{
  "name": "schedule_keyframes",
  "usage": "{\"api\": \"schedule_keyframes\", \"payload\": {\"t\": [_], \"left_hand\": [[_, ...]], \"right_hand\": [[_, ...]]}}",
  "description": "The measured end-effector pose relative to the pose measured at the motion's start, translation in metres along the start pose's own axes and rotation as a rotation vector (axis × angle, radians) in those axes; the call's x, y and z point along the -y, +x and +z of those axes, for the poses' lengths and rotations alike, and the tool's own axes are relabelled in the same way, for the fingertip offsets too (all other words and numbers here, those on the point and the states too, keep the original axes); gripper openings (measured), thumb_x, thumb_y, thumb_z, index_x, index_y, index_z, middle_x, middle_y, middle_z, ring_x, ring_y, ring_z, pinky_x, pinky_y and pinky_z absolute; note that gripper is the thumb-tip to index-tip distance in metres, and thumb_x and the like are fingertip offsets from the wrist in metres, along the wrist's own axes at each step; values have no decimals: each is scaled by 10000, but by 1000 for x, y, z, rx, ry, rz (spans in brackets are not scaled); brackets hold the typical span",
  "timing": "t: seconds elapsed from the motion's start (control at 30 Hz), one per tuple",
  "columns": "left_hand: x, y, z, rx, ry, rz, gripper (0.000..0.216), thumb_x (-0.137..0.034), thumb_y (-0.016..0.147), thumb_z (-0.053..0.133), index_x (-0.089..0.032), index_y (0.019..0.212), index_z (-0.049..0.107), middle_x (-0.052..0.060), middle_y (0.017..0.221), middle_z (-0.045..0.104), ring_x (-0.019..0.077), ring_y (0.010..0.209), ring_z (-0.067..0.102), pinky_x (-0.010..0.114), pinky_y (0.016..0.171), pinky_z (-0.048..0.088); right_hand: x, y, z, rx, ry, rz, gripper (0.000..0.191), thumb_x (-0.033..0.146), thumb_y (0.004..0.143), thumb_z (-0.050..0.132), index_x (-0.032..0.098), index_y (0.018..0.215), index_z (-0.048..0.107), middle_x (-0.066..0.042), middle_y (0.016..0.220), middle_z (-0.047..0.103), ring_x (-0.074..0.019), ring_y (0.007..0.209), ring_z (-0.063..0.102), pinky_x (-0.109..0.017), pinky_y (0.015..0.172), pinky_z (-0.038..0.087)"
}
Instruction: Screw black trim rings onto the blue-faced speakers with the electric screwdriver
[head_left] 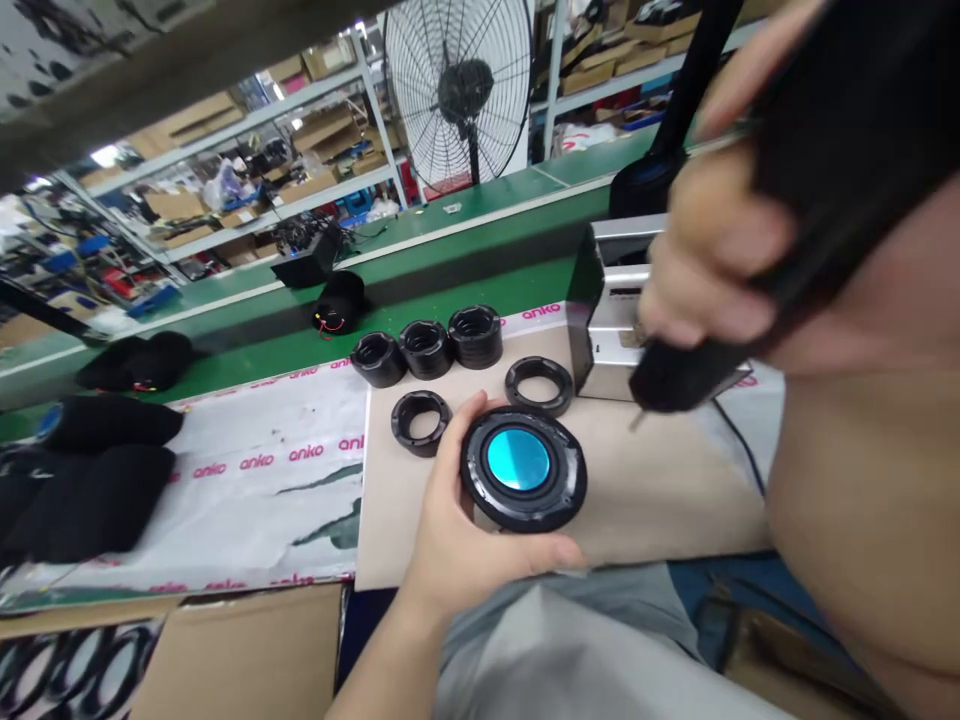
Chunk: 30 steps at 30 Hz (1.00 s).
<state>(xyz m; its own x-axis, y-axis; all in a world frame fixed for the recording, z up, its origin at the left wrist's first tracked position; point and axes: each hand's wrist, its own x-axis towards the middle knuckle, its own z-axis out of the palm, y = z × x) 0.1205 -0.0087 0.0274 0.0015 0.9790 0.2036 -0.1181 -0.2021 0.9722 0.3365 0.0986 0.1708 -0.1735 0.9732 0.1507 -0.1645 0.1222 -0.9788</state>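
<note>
My left hand (pixel 457 530) is closed around a round black speaker unit (pixel 523 468) with a shiny blue centre, held face up over the tan mat near the bench's front edge. My right hand (pixel 712 270) is raised at the upper right, wrapped round a black electric screwdriver (pixel 679 375) whose thin bit points down toward the mat, to the right of the speaker and apart from it. Part of the right forearm fills the right side of the view.
Several black plastic rings (pixel 426 348) lie behind the speaker on the tan mat (pixel 660 490). A silver metal box (pixel 611 310) stands behind the screwdriver. Black fabric-covered parts (pixel 97 490) sit at left on white printed paper. A green conveyor (pixel 480 275), a standing fan (pixel 461 90) and shelves are beyond.
</note>
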Motion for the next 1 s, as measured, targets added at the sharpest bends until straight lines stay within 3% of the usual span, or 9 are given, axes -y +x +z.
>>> {"api": "schedule_keyframes", "payload": {"t": [0.1, 0.27, 0.37, 0.47, 0.57, 0.63, 0.8, 0.9, 1.0], "left_hand": [[-6, 2, -5, 40, -82, -14, 1122, -452, 536, 1135, -278, 1503, 592, 152, 1554, 690, 400, 1395, 724, 448, 1137, 628], [3, 1, 3, 2, 8, 58, 1016, -519, 585, 1106, -324, 1428, 575, 92, 1370, 756, 361, 1199, 811, 443, 980, 695], [20, -13, 21, -163, 126, 192, 1255, -545, 443, 1144, -400, 1483, 457, 119, 1581, 604, 393, 1293, 773, 492, 1023, 697], [25, -33, 28, -88, 149, 133, 1603, -491, 358, 1171, -442, 1676, 261, 161, 1781, 402, 486, 1476, 648, 605, 1150, 647], [14, -39, 12, 149, 214, -18, 1576, -367, 570, 1134, -477, 1777, 127, 125, 1803, 422, 492, 1596, 526, 637, 1202, 612], [3, -29, -5, 245, 301, -27, 1510, -362, 612, 1117, -509, 1776, 168, 106, 1817, 411, 489, 1604, 516, 655, 1199, 606], [-9, 3, -28, 547, 263, 97, 1573, -363, 343, 1182, -436, 1717, 418, 160, 1730, 530, 514, 1531, 594, 684, 1254, 536], [-7, -3, -26, 415, 179, 153, 1302, -367, 419, 1171, -441, 1578, 584, 112, 1564, 680, 464, 1470, 665, 627, 1226, 584], [-8, -11, -24, 261, 234, 143, 1179, -392, 504, 1142, -415, 1551, 601, 106, 1503, 710, 444, 1386, 724, 598, 1159, 642]], "right_hand": [[-40, -26, -1, 84, 18, 107, 620, 664, 621, 965, 233, 874, 598, 51, 540, 590, -167, 323, 507, -266, 309, 381], [-108, -82, -9, 71, 105, 418, 544, 631, 796, 871, 254, 1050, 574, 21, 804, 672, -105, 390, 549, -229, 393, 409], [-126, -104, -7, 76, 140, 511, 457, 543, 838, 865, 298, 1114, 595, 33, 793, 635, -115, 473, 597, -232, 458, 464], [-130, -108, -10, 46, 157, 539, 472, 551, 847, 862, 335, 1157, 580, 36, 794, 621, -126, 521, 606, -244, 494, 497], [-129, -103, -17, 49, 140, 511, 516, 642, 857, 830, 313, 1169, 583, 10, 845, 645, -127, 544, 578, -256, 493, 494], [-130, -100, -20, 86, 117, 514, 547, 689, 847, 816, 284, 1143, 595, -7, 807, 639, -144, 548, 571, -278, 505, 509], [-124, -97, -11, 168, 69, 562, 643, 671, 718, 910, 235, 1087, 612, -28, 834, 687, -164, 574, 620, -296, 524, 542], [-107, -83, -9, 198, -72, 581, 672, 661, 712, 907, 219, 1142, 638, 12, 716, 648, -145, 492, 583, -263, 469, 488], [-87, -55, -8, 169, -492, 433, 736, 641, 753, 866, 244, 1334, 652, 23, 707, 669, -167, 473, 610, -280, 471, 503]]}}
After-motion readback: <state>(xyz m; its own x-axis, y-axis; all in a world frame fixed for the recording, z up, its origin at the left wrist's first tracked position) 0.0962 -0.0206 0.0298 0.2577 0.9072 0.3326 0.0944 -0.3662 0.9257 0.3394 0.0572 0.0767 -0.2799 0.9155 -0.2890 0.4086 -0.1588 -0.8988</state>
